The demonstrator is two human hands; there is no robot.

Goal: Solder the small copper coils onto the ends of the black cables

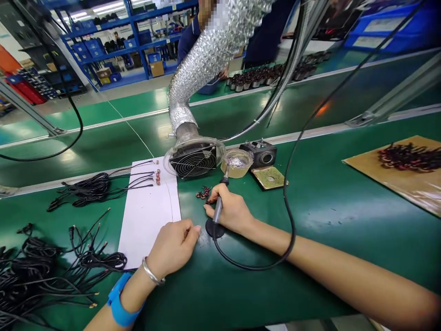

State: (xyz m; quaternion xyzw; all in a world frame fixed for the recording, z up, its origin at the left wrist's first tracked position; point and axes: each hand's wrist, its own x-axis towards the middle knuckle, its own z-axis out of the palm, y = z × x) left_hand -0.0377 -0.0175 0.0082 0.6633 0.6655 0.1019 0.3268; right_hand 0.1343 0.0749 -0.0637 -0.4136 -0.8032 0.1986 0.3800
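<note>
Everything here sits around the fume fan (194,161) with the foil duct. Right hand (231,212) is just in front of it, fingers wrapped tight around the grip of a soldering iron (218,210), pinching it pen-style. The tip pokes up into the little clear dish (237,164) right beside the fan, on its right. The iron's black cord (288,216) loops off past the wrist.

Left hand (172,246) is further out in front of the fan, curled into a loose fist with the thumb pressed against the fingers, resting on the corner of a white sheet (148,211) - can't tell if there's anything tiny inside it.

A small clump of red-and-black coils (203,193) lies on the green bench between the fan and the right hand, just beside its fingers. Black leads (93,188) are piled left of the fan - some ends lie on the sheet.
</note>
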